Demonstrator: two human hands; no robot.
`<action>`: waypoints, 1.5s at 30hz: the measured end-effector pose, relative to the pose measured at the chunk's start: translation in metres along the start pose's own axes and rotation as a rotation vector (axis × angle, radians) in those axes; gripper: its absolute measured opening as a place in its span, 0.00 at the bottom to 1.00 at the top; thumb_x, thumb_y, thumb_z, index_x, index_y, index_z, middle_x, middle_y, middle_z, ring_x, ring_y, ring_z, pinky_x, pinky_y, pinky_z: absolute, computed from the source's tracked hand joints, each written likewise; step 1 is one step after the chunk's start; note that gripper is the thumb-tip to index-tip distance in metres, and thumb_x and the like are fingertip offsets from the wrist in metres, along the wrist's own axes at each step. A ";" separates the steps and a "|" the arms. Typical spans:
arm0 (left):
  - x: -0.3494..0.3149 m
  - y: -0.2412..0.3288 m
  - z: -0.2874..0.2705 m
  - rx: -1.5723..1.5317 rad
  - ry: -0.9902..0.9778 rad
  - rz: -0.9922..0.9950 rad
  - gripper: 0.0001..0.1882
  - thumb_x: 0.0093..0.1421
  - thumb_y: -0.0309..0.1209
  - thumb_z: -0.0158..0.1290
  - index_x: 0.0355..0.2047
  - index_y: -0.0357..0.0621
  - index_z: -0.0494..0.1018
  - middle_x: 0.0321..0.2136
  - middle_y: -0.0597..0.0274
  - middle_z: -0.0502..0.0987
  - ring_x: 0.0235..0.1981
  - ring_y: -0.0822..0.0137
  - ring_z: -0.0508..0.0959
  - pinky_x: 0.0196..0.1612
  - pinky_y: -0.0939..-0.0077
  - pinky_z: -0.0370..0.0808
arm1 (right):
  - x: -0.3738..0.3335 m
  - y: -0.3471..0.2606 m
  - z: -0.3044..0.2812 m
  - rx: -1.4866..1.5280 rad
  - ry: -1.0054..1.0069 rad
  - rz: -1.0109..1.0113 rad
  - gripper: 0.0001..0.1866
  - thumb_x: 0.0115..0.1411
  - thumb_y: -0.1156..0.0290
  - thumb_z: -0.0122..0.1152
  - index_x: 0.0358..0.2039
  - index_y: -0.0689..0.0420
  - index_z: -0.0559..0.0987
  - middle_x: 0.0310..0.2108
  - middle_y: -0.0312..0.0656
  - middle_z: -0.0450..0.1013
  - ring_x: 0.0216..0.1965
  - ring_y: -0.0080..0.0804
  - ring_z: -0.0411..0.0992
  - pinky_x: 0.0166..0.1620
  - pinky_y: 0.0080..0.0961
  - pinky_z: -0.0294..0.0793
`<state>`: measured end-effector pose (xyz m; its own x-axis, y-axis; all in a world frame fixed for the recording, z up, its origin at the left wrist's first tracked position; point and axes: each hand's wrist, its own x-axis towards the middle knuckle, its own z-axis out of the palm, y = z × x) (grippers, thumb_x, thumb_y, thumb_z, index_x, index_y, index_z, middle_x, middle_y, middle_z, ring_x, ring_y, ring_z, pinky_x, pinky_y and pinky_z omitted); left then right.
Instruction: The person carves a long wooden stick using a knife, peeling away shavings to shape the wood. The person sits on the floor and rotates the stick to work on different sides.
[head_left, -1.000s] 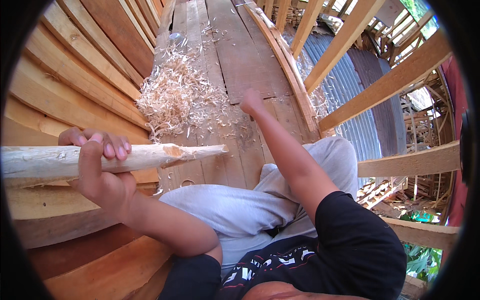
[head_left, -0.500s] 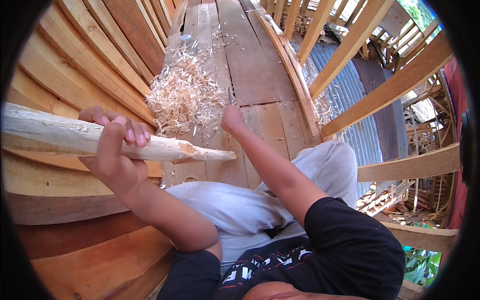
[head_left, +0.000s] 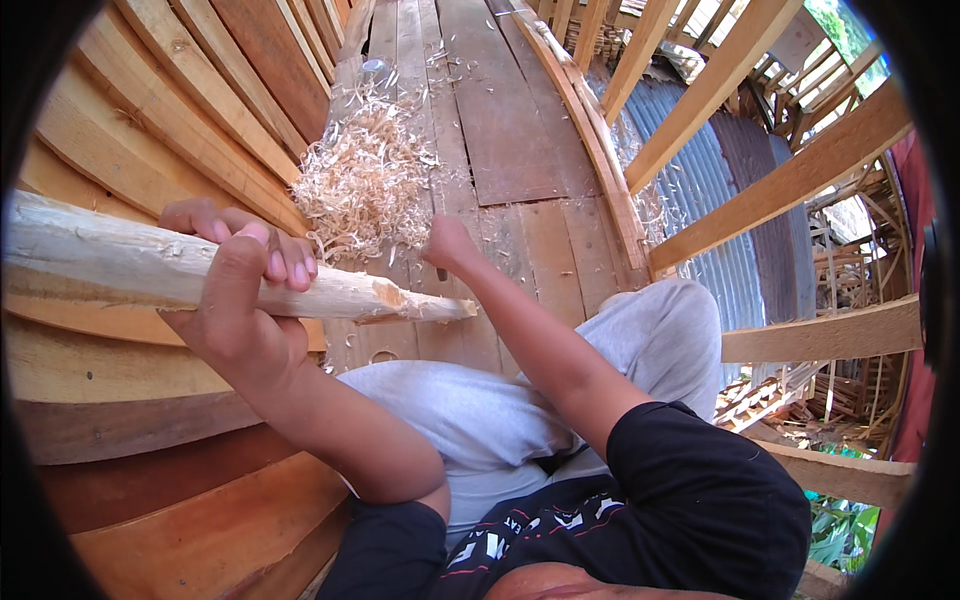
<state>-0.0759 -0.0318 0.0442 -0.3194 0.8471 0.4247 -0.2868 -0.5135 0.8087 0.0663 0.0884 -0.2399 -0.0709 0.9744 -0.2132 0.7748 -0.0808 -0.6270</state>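
Compared with a moment before, the right hand [head_left: 452, 245] has shifted slightly leftward, nearer to the tapered tip of the pale wooden pole [head_left: 130, 260]. This hand is clenched around a dark tool [head_left: 441, 273], mostly hidden, so its kind I cannot tell. The left hand [head_left: 232, 310] grasps the pole, which crosses above the left edge of the plank floor [head_left: 540, 240]. Beyond it, curled shavings [head_left: 365, 185] lie heaped along that same edge.

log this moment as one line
left hand: grips pale pole | right hand: closed, contents unclear, near pole's tapered tip | wood shavings: heaped on plank floor
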 end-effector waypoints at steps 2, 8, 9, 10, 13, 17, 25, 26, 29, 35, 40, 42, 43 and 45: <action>0.000 0.001 0.001 0.002 0.009 0.002 0.11 0.48 0.18 0.49 0.30 0.43 0.61 0.17 0.63 0.65 0.14 0.73 0.64 0.19 0.75 0.67 | 0.000 0.010 -0.003 -0.020 0.081 0.101 0.11 0.46 0.74 0.63 0.30 0.67 0.80 0.33 0.60 0.76 0.38 0.51 0.77 0.41 0.36 0.78; -0.002 0.007 0.001 -0.005 0.038 -0.003 0.11 0.47 0.19 0.49 0.30 0.43 0.61 0.17 0.63 0.65 0.14 0.73 0.64 0.19 0.76 0.67 | -0.001 0.037 0.007 -0.266 -0.049 0.065 0.10 0.46 0.74 0.62 0.30 0.65 0.81 0.34 0.59 0.76 0.39 0.48 0.77 0.42 0.36 0.78; -0.002 0.007 0.001 -0.004 0.036 -0.002 0.11 0.48 0.19 0.49 0.30 0.43 0.61 0.17 0.63 0.64 0.14 0.73 0.64 0.19 0.76 0.67 | 0.000 0.037 0.012 -0.330 -0.093 0.009 0.10 0.46 0.74 0.62 0.30 0.65 0.81 0.33 0.59 0.76 0.38 0.48 0.77 0.42 0.36 0.78; -0.002 0.008 0.001 -0.005 0.032 0.004 0.11 0.48 0.19 0.49 0.30 0.43 0.61 0.17 0.63 0.64 0.14 0.73 0.64 0.19 0.76 0.67 | 0.002 0.028 0.014 -0.292 -0.087 -0.006 0.10 0.45 0.73 0.62 0.28 0.66 0.81 0.32 0.58 0.76 0.37 0.49 0.77 0.41 0.36 0.78; -0.003 0.010 0.001 -0.006 0.013 0.019 0.10 0.49 0.20 0.49 0.31 0.43 0.61 0.16 0.64 0.63 0.14 0.73 0.64 0.20 0.75 0.67 | 0.010 0.001 0.018 -0.174 -0.089 -0.016 0.10 0.43 0.73 0.61 0.26 0.67 0.80 0.29 0.58 0.77 0.35 0.51 0.77 0.40 0.36 0.78; -0.003 0.014 -0.007 -0.013 -0.014 0.019 0.10 0.51 0.20 0.48 0.31 0.44 0.61 0.16 0.64 0.63 0.14 0.72 0.64 0.21 0.75 0.67 | 0.017 -0.006 -0.013 -0.127 -0.056 -0.051 0.10 0.44 0.76 0.60 0.27 0.68 0.80 0.29 0.58 0.76 0.35 0.52 0.77 0.40 0.40 0.77; -0.004 0.020 -0.012 -0.017 -0.042 0.010 0.09 0.52 0.22 0.49 0.32 0.44 0.61 0.16 0.64 0.63 0.16 0.73 0.64 0.23 0.75 0.66 | 0.030 0.122 -0.157 -0.376 -0.042 -0.454 0.12 0.41 0.81 0.60 0.29 0.58 0.81 0.27 0.49 0.76 0.32 0.47 0.75 0.36 0.36 0.73; -0.003 0.020 -0.013 -0.026 -0.055 0.013 0.09 0.52 0.23 0.49 0.32 0.45 0.61 0.16 0.64 0.63 0.16 0.73 0.64 0.24 0.75 0.66 | 0.031 0.143 -0.172 -0.422 -0.097 -0.505 0.11 0.42 0.81 0.61 0.29 0.58 0.82 0.26 0.48 0.76 0.32 0.46 0.75 0.36 0.36 0.73; -0.002 0.019 -0.016 -0.013 -0.093 0.016 0.09 0.53 0.24 0.50 0.31 0.46 0.61 0.16 0.65 0.63 0.16 0.74 0.63 0.25 0.75 0.65 | 0.025 0.193 -0.193 -0.497 -0.456 -0.475 0.10 0.43 0.80 0.61 0.28 0.58 0.82 0.25 0.46 0.77 0.30 0.43 0.76 0.33 0.34 0.74; -0.001 0.016 -0.017 0.014 -0.078 0.009 0.09 0.53 0.25 0.50 0.31 0.48 0.61 0.16 0.67 0.62 0.16 0.74 0.61 0.26 0.75 0.64 | 0.008 0.242 -0.182 -0.739 -0.746 -0.786 0.04 0.42 0.79 0.62 0.23 0.59 0.82 0.21 0.43 0.75 0.27 0.41 0.75 0.31 0.36 0.72; 0.000 0.015 -0.017 0.015 -0.080 -0.001 0.08 0.53 0.25 0.49 0.30 0.48 0.61 0.16 0.67 0.62 0.15 0.75 0.60 0.25 0.76 0.63 | 0.042 0.216 -0.166 -0.506 -0.451 -0.784 0.04 0.45 0.76 0.63 0.25 0.58 0.82 0.28 0.46 0.74 0.34 0.45 0.74 0.37 0.38 0.72; 0.001 0.014 -0.015 0.029 -0.073 -0.003 0.08 0.53 0.25 0.49 0.30 0.48 0.61 0.16 0.67 0.61 0.15 0.75 0.60 0.25 0.76 0.63 | 0.057 0.182 -0.161 -0.436 -0.144 -0.664 0.04 0.46 0.76 0.63 0.25 0.58 0.82 0.29 0.47 0.74 0.34 0.46 0.73 0.38 0.36 0.72; 0.002 0.013 -0.015 0.032 -0.077 -0.004 0.08 0.53 0.25 0.49 0.30 0.48 0.61 0.16 0.67 0.61 0.15 0.75 0.60 0.25 0.76 0.63 | 0.064 0.172 -0.162 -0.411 -0.121 -0.670 0.05 0.46 0.76 0.64 0.26 0.57 0.82 0.29 0.46 0.74 0.34 0.45 0.74 0.38 0.36 0.72; 0.003 0.012 -0.016 0.040 -0.080 -0.010 0.08 0.53 0.25 0.49 0.31 0.48 0.61 0.16 0.67 0.61 0.15 0.75 0.60 0.24 0.76 0.63 | 0.076 0.156 -0.167 -0.357 -0.081 -0.678 0.06 0.46 0.76 0.64 0.28 0.56 0.83 0.28 0.46 0.76 0.34 0.45 0.74 0.38 0.35 0.73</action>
<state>-0.0945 -0.0380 0.0489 -0.2427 0.8612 0.4466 -0.2531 -0.5006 0.8279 0.2871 0.1844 -0.2290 -0.6377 0.7672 0.0686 0.7004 0.6146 -0.3628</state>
